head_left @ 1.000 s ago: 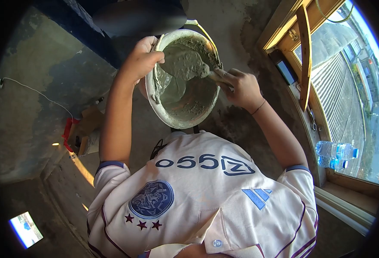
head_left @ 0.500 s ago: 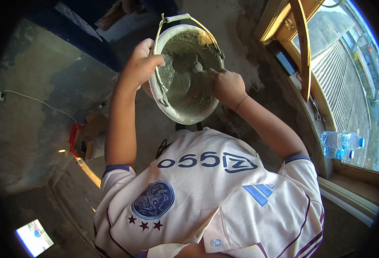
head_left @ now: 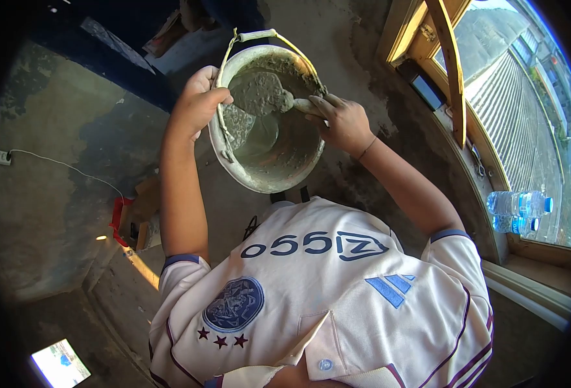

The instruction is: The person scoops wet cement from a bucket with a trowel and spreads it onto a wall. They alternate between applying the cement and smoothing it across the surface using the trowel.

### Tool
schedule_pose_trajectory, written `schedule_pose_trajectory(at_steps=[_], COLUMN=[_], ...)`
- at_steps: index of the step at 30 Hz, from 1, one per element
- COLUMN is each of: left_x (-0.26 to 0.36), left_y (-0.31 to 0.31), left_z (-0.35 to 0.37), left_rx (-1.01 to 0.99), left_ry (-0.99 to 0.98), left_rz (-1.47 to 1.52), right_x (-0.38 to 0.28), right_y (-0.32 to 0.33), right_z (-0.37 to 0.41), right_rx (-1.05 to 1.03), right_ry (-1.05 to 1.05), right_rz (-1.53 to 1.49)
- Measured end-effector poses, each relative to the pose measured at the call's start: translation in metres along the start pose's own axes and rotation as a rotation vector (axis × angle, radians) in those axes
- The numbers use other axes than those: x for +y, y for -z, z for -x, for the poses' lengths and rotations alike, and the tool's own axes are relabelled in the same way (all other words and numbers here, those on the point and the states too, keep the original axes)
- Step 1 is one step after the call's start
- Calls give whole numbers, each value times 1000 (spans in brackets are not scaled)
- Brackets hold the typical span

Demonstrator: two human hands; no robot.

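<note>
In the head view a bucket [head_left: 274, 186] is tilted so that its mouth faces me, its inside smeared with wet grey mortar [head_left: 259, 139]. My left hand [head_left: 201, 103] grips the rim on the left side, thumb over the edge. My right hand [head_left: 343, 123] is closed around the handle of a trowel [head_left: 305, 105]. The trowel's blade, coated in mortar, lies inside the upper part of the bucket. A wire handle with a pale grip [head_left: 258, 35] arches over the top of the bucket.
On the right, a wooden window frame [head_left: 457, 84] borders the sill, where plastic water bottles [head_left: 517, 204] and a dark phone-like object [head_left: 426, 90] rest. A power strip [head_left: 0, 156] with a white cord and a cardboard box [head_left: 147, 197] are at the left.
The trowel has come up out of the mortar, and its coated blade and handle now show. The bucket and my left hand have shifted slightly left and down.
</note>
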State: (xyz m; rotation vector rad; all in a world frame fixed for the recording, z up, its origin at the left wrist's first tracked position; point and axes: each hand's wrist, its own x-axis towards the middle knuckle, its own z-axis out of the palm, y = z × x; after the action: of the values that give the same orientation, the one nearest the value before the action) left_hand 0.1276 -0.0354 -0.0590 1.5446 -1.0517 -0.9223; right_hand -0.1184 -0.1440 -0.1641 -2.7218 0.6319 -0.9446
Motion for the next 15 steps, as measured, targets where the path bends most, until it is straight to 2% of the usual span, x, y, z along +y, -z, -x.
schedule_pose_trajectory(at_steps=[4, 8, 10, 15], left_x=[-34, -68, -85, -128], left_y=[17, 35, 41, 53], left_z=[-4, 5, 15, 44], left_rx=[-2, 66, 112, 264], left_ry=[20, 115, 123, 126], left_rz=[-82, -84, -22, -28], right_x=[4, 18, 26, 42], right_y=[11, 7, 2, -18], right_z=[24, 65, 96, 178], right_rx=[-89, 3, -149, -204], right_ry=[-110, -190, -360, -647], right_rz=[-4, -234, -304, -309])
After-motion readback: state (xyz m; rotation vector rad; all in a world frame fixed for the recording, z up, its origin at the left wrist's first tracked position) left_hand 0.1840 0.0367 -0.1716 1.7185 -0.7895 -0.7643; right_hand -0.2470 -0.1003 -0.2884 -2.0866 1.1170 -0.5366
